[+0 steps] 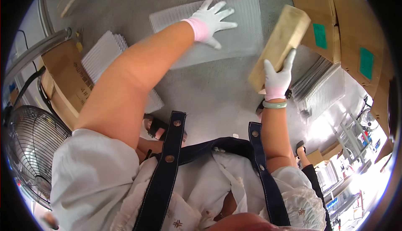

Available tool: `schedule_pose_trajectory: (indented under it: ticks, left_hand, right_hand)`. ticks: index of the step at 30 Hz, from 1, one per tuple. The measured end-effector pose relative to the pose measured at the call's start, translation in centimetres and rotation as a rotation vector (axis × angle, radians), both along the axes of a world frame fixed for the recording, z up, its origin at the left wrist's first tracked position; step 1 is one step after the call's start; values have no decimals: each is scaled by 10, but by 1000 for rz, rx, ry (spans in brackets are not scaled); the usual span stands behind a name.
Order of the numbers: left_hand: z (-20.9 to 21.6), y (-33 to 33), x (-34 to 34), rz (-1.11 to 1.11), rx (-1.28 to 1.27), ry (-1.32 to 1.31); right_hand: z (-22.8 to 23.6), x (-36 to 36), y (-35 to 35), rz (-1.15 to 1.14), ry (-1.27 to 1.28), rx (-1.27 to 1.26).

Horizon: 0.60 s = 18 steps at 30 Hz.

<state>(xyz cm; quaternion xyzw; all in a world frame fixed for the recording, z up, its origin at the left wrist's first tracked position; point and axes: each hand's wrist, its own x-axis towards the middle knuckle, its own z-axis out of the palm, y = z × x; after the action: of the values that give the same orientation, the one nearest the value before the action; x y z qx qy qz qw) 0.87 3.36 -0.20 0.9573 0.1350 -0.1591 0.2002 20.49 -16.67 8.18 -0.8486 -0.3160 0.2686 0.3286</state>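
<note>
My left hand, in a white glove with a pink cuff, lies with its fingers spread on a clear ribbed plastic sheet. The sheet rests flat on the grey floor. A pale wooden block, long and squared, stands out at a slant to the right of the sheet. The thumb and fingers of my right hand, gloved the same way, grip its nearer part. Some of the fingers are hidden behind the block.
Stacked ribbed sheets lie at left and right. Large cardboard boxes with green labels stand at far right. A cardboard box and a fan are on the left. Another person's leg shows at lower right.
</note>
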Motion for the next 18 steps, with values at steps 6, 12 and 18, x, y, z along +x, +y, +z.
schedule_pose_trajectory:
  ticks: [6,12,18]
  left_hand:
    - [11,16,4,-120,38,64]
    - [3,11,7,-130,24,54]
    - [5,19,1,-116,14,50]
  right_hand:
    - [1,13,35,318,-408,-88]
    - [-28,5,61,304,-449,-523]
    - [-23,37,57,245,-402,-228]
